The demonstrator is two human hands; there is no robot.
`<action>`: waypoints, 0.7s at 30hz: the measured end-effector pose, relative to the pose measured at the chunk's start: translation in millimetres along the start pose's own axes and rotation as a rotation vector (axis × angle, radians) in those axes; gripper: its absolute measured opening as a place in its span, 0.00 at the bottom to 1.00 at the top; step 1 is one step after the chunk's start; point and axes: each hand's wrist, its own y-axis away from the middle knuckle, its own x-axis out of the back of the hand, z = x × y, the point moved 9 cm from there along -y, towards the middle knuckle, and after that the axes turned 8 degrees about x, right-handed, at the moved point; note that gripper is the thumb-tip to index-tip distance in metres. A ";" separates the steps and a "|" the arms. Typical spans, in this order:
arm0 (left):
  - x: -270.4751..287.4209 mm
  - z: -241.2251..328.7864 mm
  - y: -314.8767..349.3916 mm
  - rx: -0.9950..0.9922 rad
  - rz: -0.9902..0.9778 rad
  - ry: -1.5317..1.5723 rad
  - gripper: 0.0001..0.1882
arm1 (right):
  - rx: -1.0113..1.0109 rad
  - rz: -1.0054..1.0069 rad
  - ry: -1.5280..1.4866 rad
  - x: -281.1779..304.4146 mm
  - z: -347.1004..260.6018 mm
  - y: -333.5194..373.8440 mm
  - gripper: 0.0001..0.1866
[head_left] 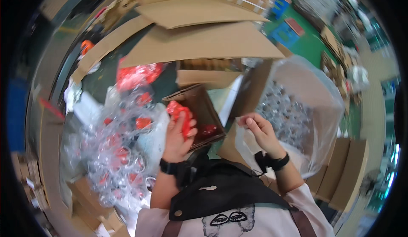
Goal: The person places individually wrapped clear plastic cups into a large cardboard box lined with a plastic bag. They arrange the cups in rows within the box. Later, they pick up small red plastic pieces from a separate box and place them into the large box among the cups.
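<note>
My left hand (177, 137) is closed round a crumpled, shiny red plastic piece (180, 114), perhaps a small bag, over the near left side of a small brown carton (197, 99). Inside that carton lies a little red piece (208, 129). My right hand (264, 136) has thumb and finger pinched together at the near left edge of a larger carton, on a small pale pinkish thing too blurred to name. Next to it, a clear plastic liner (327, 92) in that carton surrounds many clear plastic parts (284, 109).
On the left spreads a heap of clear plastic pieces with red bits (117, 160). Behind it is a red plastic bag (138, 76). Big cardboard flaps (199, 43) stand across the far side. Blue stools (284, 34) stand on the green floor. Folded cardboard (344, 173) lies at the right.
</note>
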 end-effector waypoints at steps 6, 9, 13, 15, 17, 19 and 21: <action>-75.8 -80.3 15.4 0.436 -0.270 0.001 0.08 | -0.821 -0.551 0.485 107.1 248.2 204.5 0.13; -101.0 -146.0 17.7 0.648 -0.320 -0.144 0.09 | -0.704 -0.163 0.923 150.1 301.1 212.8 0.13; -91.0 -235.9 7.7 0.841 -0.234 -0.392 0.08 | -0.758 -0.057 0.955 150.9 328.0 208.3 0.15; -83.3 -275.8 -5.4 0.888 -0.179 -0.471 0.08 | -0.698 -0.055 0.971 145.1 317.0 205.3 0.14; -81.1 -320.4 -25.6 0.844 -0.160 -0.619 0.10 | -0.683 -0.033 0.876 148.5 322.0 219.6 0.13; -77.8 -359.6 -53.6 0.767 -0.158 -0.716 0.10 | -0.571 -0.047 0.841 148.7 318.2 219.3 0.11; -76.3 -396.4 -81.4 0.679 -0.121 -0.667 0.11 | -0.393 -0.086 0.855 151.0 302.5 217.1 0.11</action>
